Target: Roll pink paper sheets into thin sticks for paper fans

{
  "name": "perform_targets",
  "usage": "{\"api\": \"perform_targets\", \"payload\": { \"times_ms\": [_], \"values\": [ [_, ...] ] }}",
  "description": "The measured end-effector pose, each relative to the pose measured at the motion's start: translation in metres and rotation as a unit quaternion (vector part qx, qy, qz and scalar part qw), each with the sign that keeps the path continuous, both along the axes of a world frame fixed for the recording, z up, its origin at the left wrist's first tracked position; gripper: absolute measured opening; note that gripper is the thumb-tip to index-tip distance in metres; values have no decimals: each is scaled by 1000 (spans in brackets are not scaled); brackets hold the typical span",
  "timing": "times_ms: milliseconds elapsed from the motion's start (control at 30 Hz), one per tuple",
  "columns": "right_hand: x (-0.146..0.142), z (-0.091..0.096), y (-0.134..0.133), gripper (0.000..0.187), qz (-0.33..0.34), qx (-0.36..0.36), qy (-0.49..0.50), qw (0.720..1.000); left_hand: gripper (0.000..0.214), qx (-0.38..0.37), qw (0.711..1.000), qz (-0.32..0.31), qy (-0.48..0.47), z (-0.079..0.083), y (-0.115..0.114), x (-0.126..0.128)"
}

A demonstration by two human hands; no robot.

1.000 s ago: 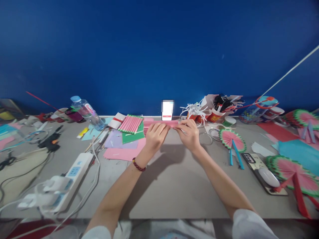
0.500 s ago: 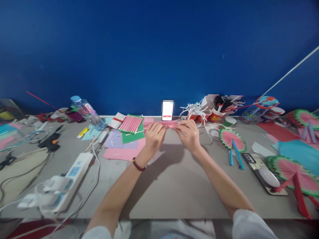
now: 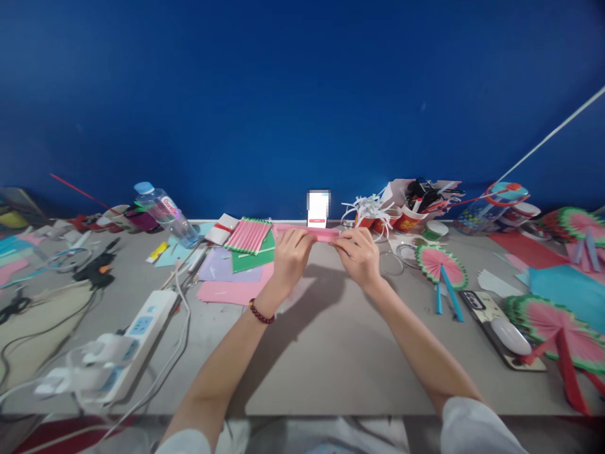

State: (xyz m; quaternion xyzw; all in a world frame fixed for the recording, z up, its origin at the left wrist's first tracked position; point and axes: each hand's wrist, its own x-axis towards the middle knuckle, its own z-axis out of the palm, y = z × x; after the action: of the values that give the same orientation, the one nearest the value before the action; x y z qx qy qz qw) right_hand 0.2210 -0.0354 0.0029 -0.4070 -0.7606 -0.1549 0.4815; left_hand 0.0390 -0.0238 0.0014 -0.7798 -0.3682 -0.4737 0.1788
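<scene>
A pink strip of folded paper (image 3: 325,235) stretches between my two hands, raised over the back of the table. My left hand (image 3: 292,257) pinches it near its left part, fingers closed. At its right end my right hand (image 3: 358,253) grips it between thumb and fingers. Part of the paper is hidden behind my left fingers. To the left lies a pleated pink paper with green edges (image 3: 249,236), on top of green paper (image 3: 255,257). A lit phone screen (image 3: 317,208) stands just behind the strip.
Left are a plastic bottle (image 3: 166,213), a power strip (image 3: 142,334) with cables and a glue gun (image 3: 100,265). On the right stand paper cups (image 3: 410,221), a paper fan (image 3: 442,266) with blue handles, a larger fan (image 3: 558,325), and a phone (image 3: 482,309) under a white mouse (image 3: 510,336).
My left hand has shifted slightly left and its fingers have moved along the pink paper. More of the strip shows between my hands, now a little flatter.
</scene>
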Motion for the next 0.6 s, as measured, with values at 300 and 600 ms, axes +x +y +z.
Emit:
{"api": "perform_targets", "payload": {
  "times_ms": [300, 600],
  "values": [
    [5, 0, 3, 13, -25, 28, -9, 999, 15, 68, 994, 51, 61, 1, 9, -13],
    [2, -2, 1, 15, -21, 3, -28, 999, 22, 13, 995, 62, 82, -5, 8, -5]
  ]
}}
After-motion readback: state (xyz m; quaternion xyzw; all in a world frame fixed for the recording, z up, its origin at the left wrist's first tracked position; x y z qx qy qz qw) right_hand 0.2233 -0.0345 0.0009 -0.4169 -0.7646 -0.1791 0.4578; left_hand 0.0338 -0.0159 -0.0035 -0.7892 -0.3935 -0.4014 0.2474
